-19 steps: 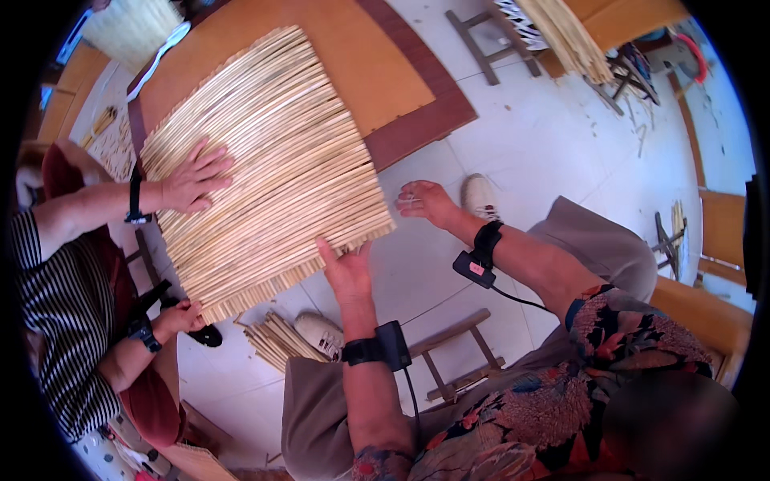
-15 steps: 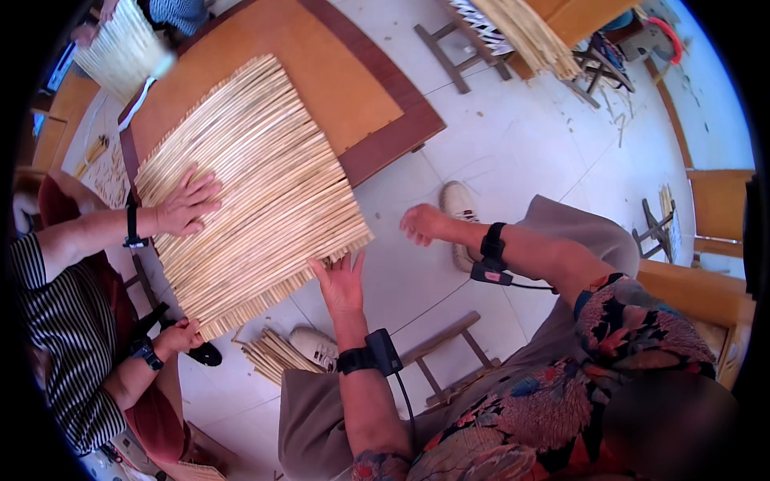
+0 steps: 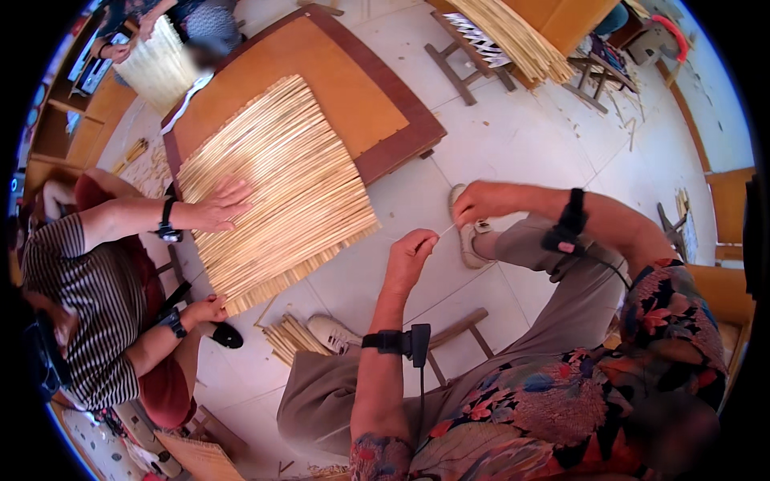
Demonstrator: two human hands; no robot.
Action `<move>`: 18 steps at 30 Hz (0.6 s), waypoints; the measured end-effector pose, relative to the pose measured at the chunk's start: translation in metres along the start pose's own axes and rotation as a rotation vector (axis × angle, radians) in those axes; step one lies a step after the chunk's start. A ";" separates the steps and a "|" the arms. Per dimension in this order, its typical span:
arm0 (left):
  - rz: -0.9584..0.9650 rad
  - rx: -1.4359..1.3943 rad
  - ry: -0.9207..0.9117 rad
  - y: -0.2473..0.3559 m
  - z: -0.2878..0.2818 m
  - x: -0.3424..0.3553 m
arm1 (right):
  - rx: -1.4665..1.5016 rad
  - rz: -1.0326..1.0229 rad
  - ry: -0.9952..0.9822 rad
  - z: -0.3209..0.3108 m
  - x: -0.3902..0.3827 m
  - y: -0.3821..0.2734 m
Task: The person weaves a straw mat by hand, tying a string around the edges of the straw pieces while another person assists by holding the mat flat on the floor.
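Both my hands are off the mat, in front of its near right corner. My left hand point(image 3: 411, 255) is closed in a pinch, fingers pressed together. To its right and a little farther away, my right hand point(image 3: 487, 202) is also closed. A thin pale thread point(image 3: 445, 231) runs between the two hands, hard to make out against the floor. The mat of straw-coloured reed stalks point(image 3: 281, 184) lies partly on the table, its near end jutting over the edge. A co-worker's hand point(image 3: 220, 207) lies on it, and that person's other hand point(image 3: 210, 308) holds its near left corner.
The wooden table point(image 3: 405, 132) has a dark red border. A bundle of loose stalks point(image 3: 293, 338) lies on the floor by my shoe point(image 3: 333, 333). More stalks point(image 3: 521, 40) rest on a stand at the far right. Another person holds a pale mat point(image 3: 160, 68) at the far left.
My left hand has let go of the mat's near edge, moved right and closed. My right hand has moved right and slightly farther away. The co-worker's flat hand has slid along the mat.
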State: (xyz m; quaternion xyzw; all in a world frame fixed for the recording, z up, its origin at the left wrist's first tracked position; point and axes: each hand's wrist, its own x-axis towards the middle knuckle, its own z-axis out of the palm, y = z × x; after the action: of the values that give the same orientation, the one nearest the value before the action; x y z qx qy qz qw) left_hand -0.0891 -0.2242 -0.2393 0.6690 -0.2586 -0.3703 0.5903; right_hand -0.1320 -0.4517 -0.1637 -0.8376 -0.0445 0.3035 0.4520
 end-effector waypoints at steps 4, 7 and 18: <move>-0.112 0.072 0.240 -0.042 -0.012 -0.008 | -0.160 -0.034 0.154 -0.070 -0.051 0.048; -0.061 0.124 0.304 -0.069 -0.020 -0.027 | -0.135 0.327 0.220 -0.104 -0.093 0.051; 0.022 0.322 0.330 -0.059 -0.017 -0.030 | -0.333 -0.078 0.190 -0.077 -0.102 0.015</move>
State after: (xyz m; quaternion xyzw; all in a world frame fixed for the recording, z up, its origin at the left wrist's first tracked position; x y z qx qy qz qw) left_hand -0.0988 -0.1804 -0.2915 0.8032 -0.2217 -0.2031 0.5143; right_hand -0.1752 -0.5524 -0.0961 -0.9232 -0.0836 0.1939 0.3210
